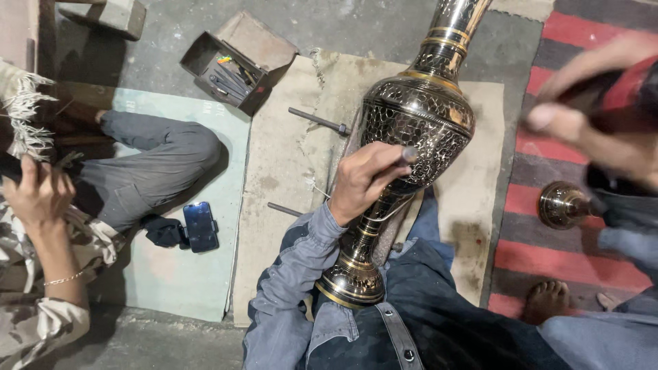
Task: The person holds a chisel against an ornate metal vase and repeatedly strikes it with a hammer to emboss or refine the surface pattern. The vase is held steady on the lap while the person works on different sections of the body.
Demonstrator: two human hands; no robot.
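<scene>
A tall brass vase [418,116] with a dark engraved net pattern lies tilted across my lap, its base [349,281] toward me and its neck pointing away. My left hand [363,181] rests on the vase's belly, fingers closed around a thin metal punch [406,155] whose tip touches the engraved surface. My right hand [582,116] is raised at the upper right and blurred. It is closed on a dark and red tool [634,85] whose shape I cannot make out.
Another person sits at the left in grey trousers, one hand [38,195] raised. A phone [201,226] lies on the green mat beside them. An open tool box [226,68], two metal rods [319,121], a small brass piece [562,203], a striped rug [548,253] and a bare foot [545,298] surround me.
</scene>
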